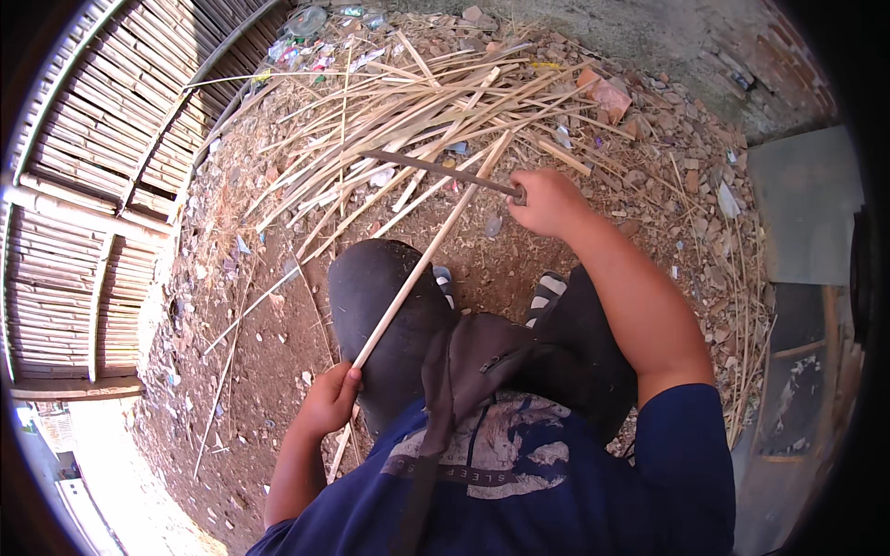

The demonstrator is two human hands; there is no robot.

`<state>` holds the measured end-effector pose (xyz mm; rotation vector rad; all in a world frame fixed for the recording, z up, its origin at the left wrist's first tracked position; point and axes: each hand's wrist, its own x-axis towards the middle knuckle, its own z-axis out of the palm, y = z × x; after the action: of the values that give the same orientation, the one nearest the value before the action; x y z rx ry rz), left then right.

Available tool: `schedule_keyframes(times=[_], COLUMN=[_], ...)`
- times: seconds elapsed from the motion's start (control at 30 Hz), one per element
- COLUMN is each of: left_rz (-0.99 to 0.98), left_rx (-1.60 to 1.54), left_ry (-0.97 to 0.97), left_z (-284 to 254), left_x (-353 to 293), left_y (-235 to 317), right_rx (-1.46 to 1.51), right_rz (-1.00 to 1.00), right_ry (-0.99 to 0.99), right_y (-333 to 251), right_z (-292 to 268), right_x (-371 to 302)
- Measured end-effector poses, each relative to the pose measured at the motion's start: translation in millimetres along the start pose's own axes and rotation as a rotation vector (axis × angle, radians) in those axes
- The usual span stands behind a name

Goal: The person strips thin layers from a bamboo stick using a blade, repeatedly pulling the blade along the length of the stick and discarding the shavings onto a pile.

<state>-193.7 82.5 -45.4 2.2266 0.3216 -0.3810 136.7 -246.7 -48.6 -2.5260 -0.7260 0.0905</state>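
My left hand (pixel 331 398) is closed round a long, pale split bamboo strip (pixel 425 262), beside my left knee. The strip slants up and away to the right across my thigh. My right hand (pixel 552 202) grips the end of a long, narrow, dark knife (pixel 431 167). Its blade points left and crosses the strip close to the far end; whether the two touch I cannot tell. Beyond both hands a loose pile of bamboo strips (pixel 408 116) lies on the ground, pointing many ways.
Dry soil (pixel 269 347) strewn with stones and litter surrounds my sandalled feet (pixel 547 295). A slatted bamboo wall (pixel 120 130) rises at the left. A rough wall (pixel 667 56) stands at the back, with a brick chunk (pixel 607 95) before it. Grey panels (pixel 802 204) line the right.
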Motion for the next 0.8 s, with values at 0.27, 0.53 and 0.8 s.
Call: schedule_keyframes(times=[0.27, 0.53, 0.8], left_rz=[0.006, -0.012, -0.053], left_rx=[0.061, 0.023, 0.011], left_ry=[0.033, 0.023, -0.015], left_z=[-0.9, 4.1, -2.1], left_x=[4.3, 2.9, 0.5], left_y=[5.1, -5.9, 4.0], right_rx=[-0.165, -0.264, -0.129], right_rz=[0.147, 0.015, 0.063], right_ry=[-0.107, -0.187, -0.079], right_y=[32.4, 13.9, 17.1], right_z=[-14.4, -11.7, -23.3], right_x=[10.2, -9.0, -10.4])
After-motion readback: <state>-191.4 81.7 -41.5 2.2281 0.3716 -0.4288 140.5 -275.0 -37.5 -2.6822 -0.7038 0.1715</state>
